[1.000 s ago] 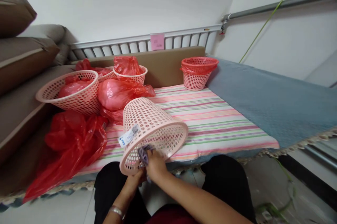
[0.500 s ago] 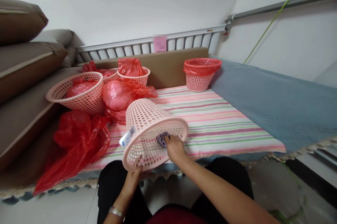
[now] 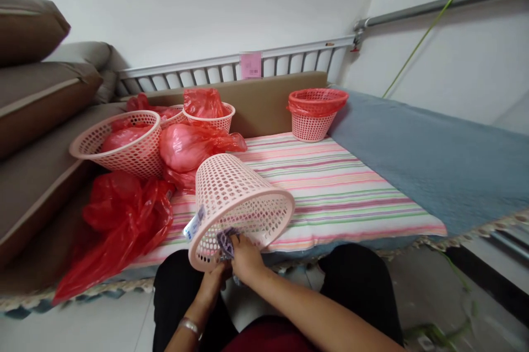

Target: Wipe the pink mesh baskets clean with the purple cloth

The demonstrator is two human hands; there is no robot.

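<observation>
A pale pink perforated plastic basket [image 3: 221, 178] lies tipped on its side at the front of the striped cloth, its mouth toward me. My left hand [image 3: 212, 281] grips the lower rim. My right hand [image 3: 246, 259] is closed on a crumpled purple-grey cloth [image 3: 225, 243], which is at the inside of the basket's mouth near the lower left rim, close to my left hand. On the basket's left side a white and blue label [image 3: 193, 225] shows. The fingertips of both hands are partly hidden.
Left of the basket lie red plastic bags [image 3: 124, 220] and a pink bundle in red plastic [image 3: 185, 148]. Behind stand other pink baskets [image 3: 136, 162] holding red bags. A basket with a red rim [image 3: 312, 126] stands at the back right. Brown cushions [image 3: 37, 104] are stacked at left.
My right hand has moved the cloth left and down inside the basket's mouth, close to my left hand. The basket has shifted very slightly; my left hand stays at its rim.
</observation>
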